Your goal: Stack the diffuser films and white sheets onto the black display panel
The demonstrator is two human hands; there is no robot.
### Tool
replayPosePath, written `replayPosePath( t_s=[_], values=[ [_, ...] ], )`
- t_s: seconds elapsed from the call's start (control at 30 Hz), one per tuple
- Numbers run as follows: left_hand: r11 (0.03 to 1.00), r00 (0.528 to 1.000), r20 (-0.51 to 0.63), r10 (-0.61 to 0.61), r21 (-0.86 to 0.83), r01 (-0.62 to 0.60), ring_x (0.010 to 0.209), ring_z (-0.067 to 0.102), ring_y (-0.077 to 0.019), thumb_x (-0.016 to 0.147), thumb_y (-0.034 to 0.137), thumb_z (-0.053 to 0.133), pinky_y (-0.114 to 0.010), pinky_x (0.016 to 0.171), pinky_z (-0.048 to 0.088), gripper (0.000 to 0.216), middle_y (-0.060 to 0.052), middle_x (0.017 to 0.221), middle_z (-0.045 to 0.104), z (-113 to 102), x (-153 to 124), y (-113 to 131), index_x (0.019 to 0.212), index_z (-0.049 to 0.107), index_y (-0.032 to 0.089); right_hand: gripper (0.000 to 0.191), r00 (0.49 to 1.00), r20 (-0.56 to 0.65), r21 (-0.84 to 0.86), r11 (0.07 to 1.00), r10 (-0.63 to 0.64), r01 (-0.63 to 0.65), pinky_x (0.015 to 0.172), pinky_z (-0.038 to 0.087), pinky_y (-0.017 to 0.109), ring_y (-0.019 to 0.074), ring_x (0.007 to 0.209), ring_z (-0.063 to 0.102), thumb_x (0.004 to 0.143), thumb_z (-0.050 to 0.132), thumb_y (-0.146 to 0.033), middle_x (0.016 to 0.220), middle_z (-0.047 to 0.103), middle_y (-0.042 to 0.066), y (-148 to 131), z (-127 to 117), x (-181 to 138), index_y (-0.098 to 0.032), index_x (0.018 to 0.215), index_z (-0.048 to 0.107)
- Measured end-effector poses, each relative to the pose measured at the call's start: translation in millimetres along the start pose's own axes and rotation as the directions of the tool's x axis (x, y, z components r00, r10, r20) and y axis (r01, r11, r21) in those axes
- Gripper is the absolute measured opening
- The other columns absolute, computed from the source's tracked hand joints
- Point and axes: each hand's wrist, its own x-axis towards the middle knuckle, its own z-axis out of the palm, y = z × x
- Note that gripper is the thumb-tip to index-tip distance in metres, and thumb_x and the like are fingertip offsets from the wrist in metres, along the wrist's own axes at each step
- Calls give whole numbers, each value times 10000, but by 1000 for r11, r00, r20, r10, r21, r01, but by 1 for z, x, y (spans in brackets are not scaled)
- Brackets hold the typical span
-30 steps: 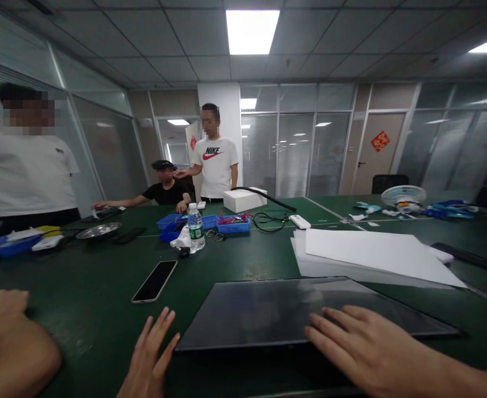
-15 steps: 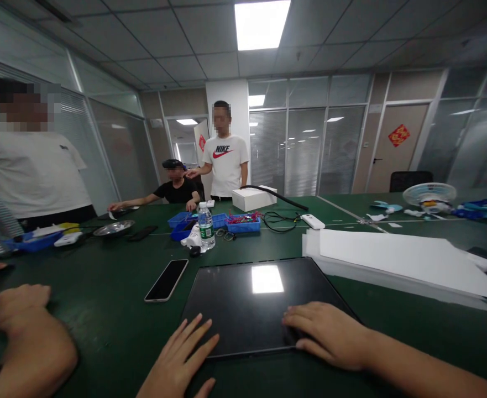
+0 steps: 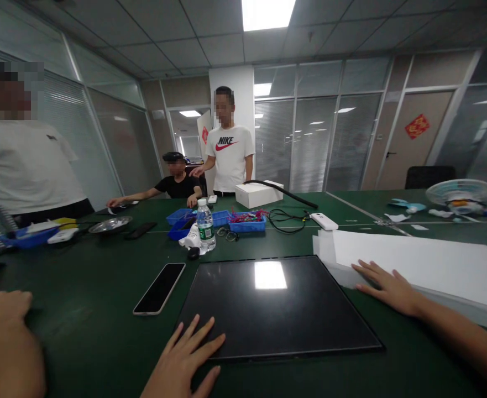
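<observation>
Black panel [image 3: 276, 304] lies flat on the green table [image 3: 81, 326], and the left hand [image 3: 185, 362] rests open on its near left corner, fingers spread, gripping nothing. Right hand [image 3: 386, 287] is flat too, palm down on the edge of the white sheets [image 3: 425, 265] just right of the panel, nothing held. Left of the left hand lies a phone [image 3: 159, 288]; beyond it, a water bottle [image 3: 205, 225] and blue trays [image 3: 243, 224]. Another person's forearm [image 3: 3, 342] crowds the near left.
</observation>
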Motion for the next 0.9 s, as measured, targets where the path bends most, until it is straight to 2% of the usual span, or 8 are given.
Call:
replayPosePath(
  t_s=[0.17,0.33,0.43,0.5,0.57,0.67,0.77,0.9],
  values=[
    [997,997,-28,75,20,-74,1275,759,-376,1010,533,718,-551,943,699,567,-55,1483,717,7,33,-14,1559,617,440,974,996,-8,4,996,87,-87,1307,226,732,385,1654,223,953,272,-919,1775,227,8,36,7,8,-363,1739,415],
    [994,995,-2,97,47,-97,1174,805,-382,958,572,741,-493,888,713,551,-77,1397,774,15,67,-21,1467,736,362,1093,979,-56,-25,980,196,-197,1222,272,822,484,1605,288,889,333,-963,1737,311,133,65,10,17,-251,1700,506],
    [985,985,-80,150,99,-142,1036,842,-364,943,664,696,-426,799,706,557,-113,1238,845,31,85,-28,1327,819,279,1110,972,-78,-43,973,221,-225,1209,216,863,517,1598,271,901,343,-970,1723,325,175,69,12,20,-210,1690,522],
    [976,968,-165,191,134,-169,840,832,-330,961,697,613,-402,718,673,560,-140,1006,859,41,97,-35,1103,860,216,1096,981,-87,-49,982,176,-181,1261,149,826,481,1635,193,905,374,-975,1758,255,131,61,13,19,-250,1720,474],
    [982,970,-168,173,103,-158,697,762,-269,977,665,572,-360,656,610,513,-116,818,793,47,111,-42,921,820,220,1042,996,-78,-34,998,52,-55,1308,120,764,422,1665,119,912,436,-962,1787,169,50,49,14,17,-338,1746,408],
    [989,980,-140,143,-5,-145,682,736,-233,1019,572,516,-316,602,515,446,-78,789,745,47,134,-47,844,745,232,997,993,-44,17,994,-109,110,1319,126,737,406,1659,148,908,547,-930,1787,170,9,31,12,12,-421,1747,367],
    [999,1000,-9,2,-48,-2,508,638,-157,1077,344,440,-289,528,380,482,-8,586,626,46,154,-45,628,573,230,981,992,-57,19,993,-117,118,1303,159,751,428,1634,220,909,575,-915,1778,205,30,25,11,9,-431,1740,379],
    [997,993,111,-35,-60,42,518,647,-155,1080,348,461,-291,539,368,479,1,592,652,52,174,-46,631,577,231,859,985,-112,-48,991,-133,128,1283,260,753,428,1607,295,994,531,-832,1780,201,45,36,20,6,-472,1747,332]
  ],
)
